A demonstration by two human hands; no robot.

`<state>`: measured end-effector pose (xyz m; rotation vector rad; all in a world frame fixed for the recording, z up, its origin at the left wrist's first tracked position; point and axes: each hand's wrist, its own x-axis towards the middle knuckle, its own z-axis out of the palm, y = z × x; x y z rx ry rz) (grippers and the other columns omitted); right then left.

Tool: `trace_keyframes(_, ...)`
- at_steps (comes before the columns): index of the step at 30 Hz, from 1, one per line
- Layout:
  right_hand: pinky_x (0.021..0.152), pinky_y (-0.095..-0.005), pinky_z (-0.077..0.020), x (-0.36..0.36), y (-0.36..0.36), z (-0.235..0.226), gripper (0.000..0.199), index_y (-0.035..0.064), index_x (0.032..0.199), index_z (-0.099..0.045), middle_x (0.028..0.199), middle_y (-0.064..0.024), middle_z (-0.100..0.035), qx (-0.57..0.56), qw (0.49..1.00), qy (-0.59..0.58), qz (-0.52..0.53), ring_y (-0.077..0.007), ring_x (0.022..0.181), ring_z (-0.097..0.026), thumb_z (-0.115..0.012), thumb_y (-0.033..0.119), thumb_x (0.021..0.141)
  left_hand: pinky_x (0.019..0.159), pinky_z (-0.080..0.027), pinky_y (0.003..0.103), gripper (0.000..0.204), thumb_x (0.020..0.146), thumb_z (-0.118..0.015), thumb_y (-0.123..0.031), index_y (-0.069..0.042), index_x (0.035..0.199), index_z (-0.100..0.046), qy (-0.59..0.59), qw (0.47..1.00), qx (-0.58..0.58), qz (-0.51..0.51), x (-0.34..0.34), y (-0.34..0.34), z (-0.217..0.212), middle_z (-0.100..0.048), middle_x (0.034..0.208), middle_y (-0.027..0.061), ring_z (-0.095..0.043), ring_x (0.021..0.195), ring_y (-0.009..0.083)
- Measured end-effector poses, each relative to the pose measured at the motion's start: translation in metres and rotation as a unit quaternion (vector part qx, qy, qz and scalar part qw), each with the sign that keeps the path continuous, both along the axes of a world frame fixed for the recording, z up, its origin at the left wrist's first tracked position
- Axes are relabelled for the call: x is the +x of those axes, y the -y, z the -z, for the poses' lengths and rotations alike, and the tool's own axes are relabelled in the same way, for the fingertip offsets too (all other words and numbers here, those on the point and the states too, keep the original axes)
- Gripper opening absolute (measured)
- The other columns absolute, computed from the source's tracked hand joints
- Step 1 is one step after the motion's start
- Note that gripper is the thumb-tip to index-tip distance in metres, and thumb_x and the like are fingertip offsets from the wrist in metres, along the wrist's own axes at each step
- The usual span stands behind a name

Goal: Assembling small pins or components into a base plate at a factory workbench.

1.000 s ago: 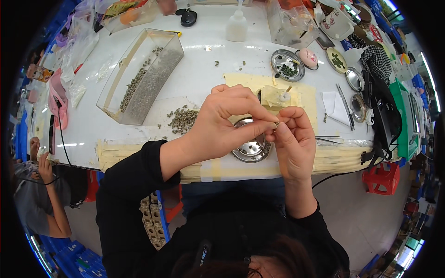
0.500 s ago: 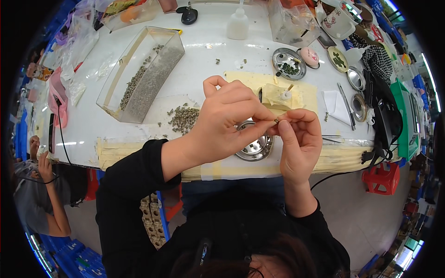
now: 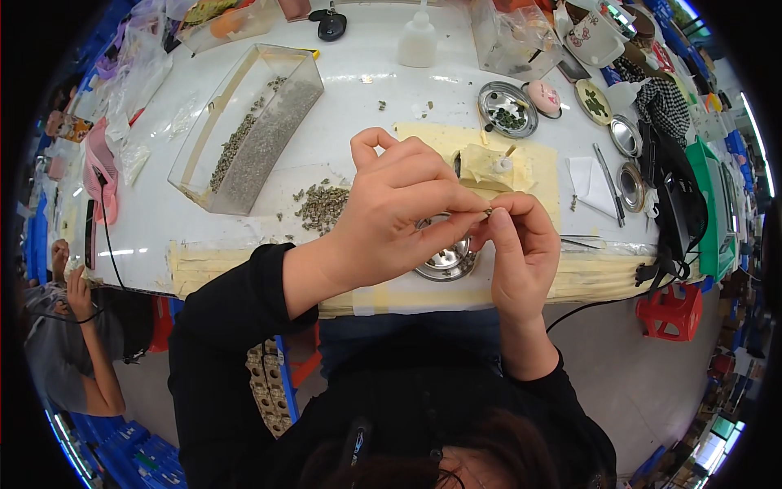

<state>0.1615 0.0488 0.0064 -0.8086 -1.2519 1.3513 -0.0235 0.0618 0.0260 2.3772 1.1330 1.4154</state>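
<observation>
My left hand (image 3: 403,204) and my right hand (image 3: 523,253) meet fingertip to fingertip above the front of the table. Both pinch one tiny dark metallic part (image 3: 488,212), mostly hidden by the fingers. Below them lies a round shiny metal dish (image 3: 446,265) with a few small pieces in it, partly covered by my left hand. Left of that hand is a loose pile of small metal parts (image 3: 322,208). Just beyond my fingertips sits a block wrapped in yellowish tape (image 3: 489,169), with a short peg standing up from it.
A clear plastic box (image 3: 252,130) of small parts lies at the left. Far right are a metal dish of dark green pieces (image 3: 509,110), a pink round object (image 3: 543,98), tweezers (image 3: 582,241) and a white squeeze bottle (image 3: 418,41). Another person's hand (image 3: 79,293) shows far left.
My hands stay together on the tiny part, with only a slight shift of the fingers. Nothing else has visibly moved.
</observation>
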Motion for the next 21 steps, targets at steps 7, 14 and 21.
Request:
trace_keyframes(7,0.068,-0.0201,-0.0487,0.0002,-0.0007,0.0001,0.010,-0.0016,0.102,-0.060,0.086,-0.0040,-0.065,0.001,1.000,-0.023,-0.004,-0.0067,0.073,-0.060,-0.059,0.008,0.100,0.076,-0.028,0.032,0.024,0.069,-0.086,-0.015,-0.017,0.092,-0.077,0.012,0.999,-0.030,0.008,-0.0007,0.0002,-0.0017,-0.060,0.076,-0.0062,-0.055,0.073,0.0114)
trace_keyframes(14,0.068,-0.0217,-0.0502,0.0022,-0.0018,0.0042,0.011,-0.0009,0.103,-0.060,0.088,-0.0043,-0.066,-0.017,0.999,-0.042,-0.028,-0.0074,0.075,-0.060,-0.058,0.010,0.100,0.075,-0.029,0.032,0.021,0.071,-0.084,-0.010,-0.016,0.090,-0.077,0.016,0.999,-0.033,0.025,-0.0020,-0.0001,-0.0018,-0.060,0.077,-0.0059,-0.055,0.074,0.0119)
trace_keyframes(21,0.068,-0.0236,-0.0522,0.0043,-0.0036,0.0028,0.012,-0.0005,0.103,-0.060,0.090,-0.0051,-0.066,-0.085,0.989,-0.088,-0.077,-0.0090,0.076,-0.062,-0.058,0.011,0.101,0.078,-0.032,0.031,0.019,0.073,-0.083,-0.008,-0.015,0.090,-0.076,0.072,0.990,-0.104,0.064,-0.0019,-0.0011,0.0017,-0.062,0.078,-0.0046,-0.056,0.076,0.0126)
